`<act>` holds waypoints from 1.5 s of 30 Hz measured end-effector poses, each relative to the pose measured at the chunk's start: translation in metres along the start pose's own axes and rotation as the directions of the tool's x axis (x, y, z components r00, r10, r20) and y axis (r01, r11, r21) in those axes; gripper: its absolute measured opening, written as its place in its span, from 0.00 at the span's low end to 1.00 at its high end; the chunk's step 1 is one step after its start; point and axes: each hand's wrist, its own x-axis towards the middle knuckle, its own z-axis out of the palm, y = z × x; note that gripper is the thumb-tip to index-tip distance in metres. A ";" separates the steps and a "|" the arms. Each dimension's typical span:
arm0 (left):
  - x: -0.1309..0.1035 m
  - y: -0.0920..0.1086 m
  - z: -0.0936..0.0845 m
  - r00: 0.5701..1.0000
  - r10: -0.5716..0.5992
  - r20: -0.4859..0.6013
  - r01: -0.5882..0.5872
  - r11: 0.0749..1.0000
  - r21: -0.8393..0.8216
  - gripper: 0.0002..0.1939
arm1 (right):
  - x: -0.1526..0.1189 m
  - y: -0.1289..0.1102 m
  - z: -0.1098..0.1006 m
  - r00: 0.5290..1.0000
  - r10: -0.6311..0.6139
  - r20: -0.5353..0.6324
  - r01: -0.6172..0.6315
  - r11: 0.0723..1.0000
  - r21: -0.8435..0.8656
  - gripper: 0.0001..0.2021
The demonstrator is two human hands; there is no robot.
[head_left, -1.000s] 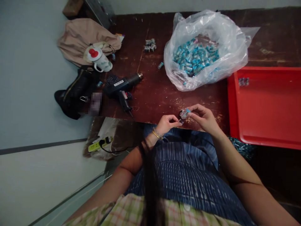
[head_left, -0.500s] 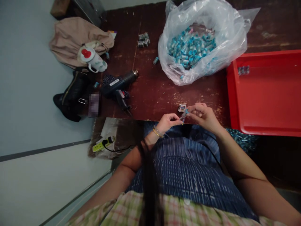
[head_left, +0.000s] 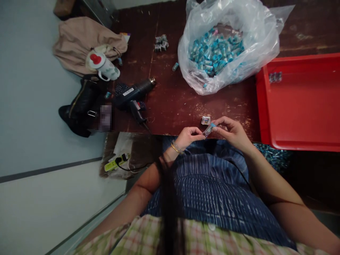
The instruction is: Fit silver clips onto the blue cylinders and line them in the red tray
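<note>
Between my two hands, at the table's front edge, is a small clear tube with a blue end (head_left: 209, 129). My left hand (head_left: 190, 137) pinches its lower left end. At the blue upper end, the thumb and fingers of my right hand (head_left: 231, 131) are closed on it. Just behind the tube a small white printed piece (head_left: 205, 120) lies on the brown table (head_left: 170, 106). Farther back stands an open clear plastic bag (head_left: 191, 76) holding several similar blue-ended tubes (head_left: 212, 53).
A red tray (head_left: 262, 106) is on the right, with small clear pieces (head_left: 275, 77) inside. A heat gun (head_left: 135, 94), a lidded mug (head_left: 107, 68), a black bag (head_left: 81, 106) and a beige cloth bag (head_left: 77, 42) lie left. Small grey pieces (head_left: 161, 43) sit at the back.
The tube shows more clearly between my hands, its blue end now less covered by my right fingers. Both hands stay in nearly the same place. The view has shifted slightly.
</note>
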 end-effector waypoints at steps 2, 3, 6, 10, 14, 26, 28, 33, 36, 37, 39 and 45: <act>0.000 -0.001 -0.001 0.999 -0.023 0.027 0.024 0.999 -0.024 0.22 | -0.001 0.000 -0.001 1.000 0.001 0.007 -0.001 1.000 -0.030 0.16; -0.001 -0.002 -0.001 0.999 -0.033 0.043 0.035 0.999 -0.037 0.22 | -0.001 0.000 -0.001 1.000 0.011 0.018 -0.011 0.999 -0.037 0.16; -0.002 -0.004 -0.002 0.996 -0.044 0.077 0.048 0.997 -0.057 0.24 | -0.003 -0.002 -0.002 0.994 0.066 0.088 -0.068 0.997 0.023 0.16; -0.004 -0.005 0.000 0.997 -0.020 0.074 0.021 1.000 -0.019 0.23 | -0.007 -0.004 0.000 0.986 0.088 0.139 -0.102 0.990 0.099 0.16; -0.005 -0.006 0.007 0.995 -0.035 0.092 0.043 0.995 -0.086 0.27 | -0.005 0.003 0.001 0.995 -0.024 0.093 0.038 0.989 -0.146 0.12; -0.014 -0.008 0.021 0.985 -0.147 0.091 0.171 0.904 -0.393 0.29 | -0.023 0.023 0.023 0.986 -0.166 0.030 0.168 0.944 -0.284 0.08; -0.016 -0.006 0.022 0.985 -0.145 0.095 0.170 0.912 -0.373 0.29 | -0.026 0.024 0.024 0.984 -0.178 0.023 0.177 0.944 -0.278 0.07; -0.016 0.000 0.024 0.986 -0.133 0.097 0.159 0.918 -0.364 0.28 | -0.029 0.027 0.026 0.983 -0.185 0.002 0.179 0.951 -0.252 0.05; -0.013 0.005 0.027 0.989 -0.122 0.079 0.144 0.901 -0.410 0.30 | -0.033 0.033 0.029 0.989 -0.128 -0.073 0.112 0.975 -0.191 0.17; -0.012 0.007 0.028 0.990 -0.119 0.074 0.139 0.893 -0.429 0.31 | -0.035 0.035 0.031 0.991 -0.107 -0.080 0.092 0.981 -0.169 0.24; -0.011 0.011 0.029 0.991 -0.117 0.071 0.137 0.882 -0.450 0.32 | -0.037 0.040 0.035 0.995 -0.083 -0.056 0.074 0.987 -0.140 0.35; -0.008 0.010 0.035 0.997 -0.080 0.015 0.079 0.908 -0.411 0.34 | -0.037 0.043 0.040 0.996 -0.066 -0.054 0.060 0.992 -0.112 0.36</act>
